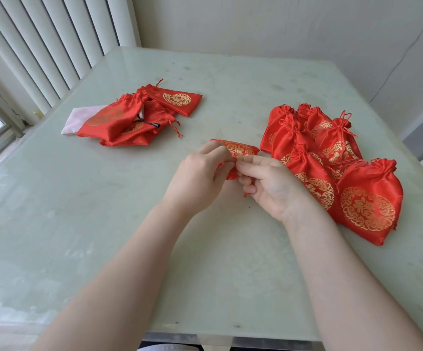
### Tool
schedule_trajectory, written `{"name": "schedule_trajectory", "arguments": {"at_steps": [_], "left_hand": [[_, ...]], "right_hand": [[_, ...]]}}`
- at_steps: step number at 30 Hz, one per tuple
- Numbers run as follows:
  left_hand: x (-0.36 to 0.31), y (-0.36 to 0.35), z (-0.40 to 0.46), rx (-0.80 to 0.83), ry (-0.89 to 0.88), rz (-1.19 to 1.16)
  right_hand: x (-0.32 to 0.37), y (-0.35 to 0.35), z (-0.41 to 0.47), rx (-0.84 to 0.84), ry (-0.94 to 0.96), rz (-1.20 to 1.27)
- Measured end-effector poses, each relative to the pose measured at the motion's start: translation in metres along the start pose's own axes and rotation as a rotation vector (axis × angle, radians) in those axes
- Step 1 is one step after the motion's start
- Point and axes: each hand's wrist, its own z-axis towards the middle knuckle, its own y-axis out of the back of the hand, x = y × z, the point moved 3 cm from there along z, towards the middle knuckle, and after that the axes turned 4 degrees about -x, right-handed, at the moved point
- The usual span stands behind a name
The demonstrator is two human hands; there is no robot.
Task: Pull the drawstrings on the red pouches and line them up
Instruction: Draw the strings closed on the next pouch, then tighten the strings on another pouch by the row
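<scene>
A red satin pouch with a gold round emblem (pixel 240 148) is held above the table's middle by both hands. My left hand (pixel 200 177) pinches its gathered mouth from the left. My right hand (pixel 268 184) grips the mouth and a red drawstring whose knotted end (pixel 246 194) dangles below the fingers. On the right, several pouches with cinched tops lie overlapped in a row (pixel 332 158); the nearest one (pixel 368 202) is the largest in view. At the back left sits a loose heap of red pouches (pixel 134 117), most flat.
A pale pink cloth (pixel 75 122) sticks out from under the left heap, and a small black piece (pixel 156 125) lies on it. The pale green glass table (pixel 78 224) ends at a near edge at the bottom. Vertical blinds and a window stand at the left.
</scene>
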Motion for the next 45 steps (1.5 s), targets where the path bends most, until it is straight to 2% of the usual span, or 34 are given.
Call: {"name": "schedule_trajectory", "arguments": {"at_steps": [2,7,11,15,19,24,28,30,33,35,36,38,41,43,45], "left_hand": [[0.008,0.006,0.003,-0.034,0.042,0.000],[0.013,0.007,0.006,-0.086,0.208,0.013],[0.013,0.005,0.009,-0.110,0.230,0.013],[0.018,0.008,0.010,-0.141,0.325,-0.003],[0.011,0.010,0.009,-0.150,0.523,-0.279],[-0.009,0.011,0.031,-0.154,0.568,-0.446],[-0.014,0.017,0.051,-0.189,0.622,-0.561],[-0.014,0.016,0.062,-0.197,0.629,-0.519],[-0.017,0.012,0.076,-0.194,0.653,-0.494],[-0.013,0.009,0.084,-0.198,0.690,-0.581],[-0.010,0.008,0.086,-0.198,0.701,-0.606],[0.001,0.006,0.091,-0.148,0.675,-0.490],[0.024,-0.010,0.093,0.087,0.648,-0.284],[0.038,-0.027,0.093,0.208,0.644,-0.284],[0.049,-0.042,0.099,0.216,0.622,-0.292]], "right_hand": [[0.003,0.002,0.001,-0.032,0.030,-0.010],[0.015,0.009,0.007,-0.200,0.241,-0.150],[0.014,0.008,0.007,-0.242,0.336,-0.247],[0.016,0.001,0.008,-0.236,0.400,-0.280],[0.018,0.001,0.006,-0.192,0.406,-0.289],[0.033,0.001,0.000,-0.158,0.383,-0.162],[0.047,0.000,0.000,-0.061,0.457,-0.396],[0.051,-0.001,0.007,-0.045,0.452,-0.500],[0.062,-0.002,0.023,-0.143,0.498,-0.637],[0.073,0.001,0.037,-0.203,0.519,-0.626],[0.077,0.003,0.045,-0.212,0.501,-0.590],[0.084,0.009,0.066,-0.185,0.407,-0.495],[0.089,0.020,0.102,-0.151,0.229,-0.378],[0.088,0.026,0.122,-0.170,0.139,-0.379],[0.085,0.033,0.142,-0.228,0.103,-0.396]]}}
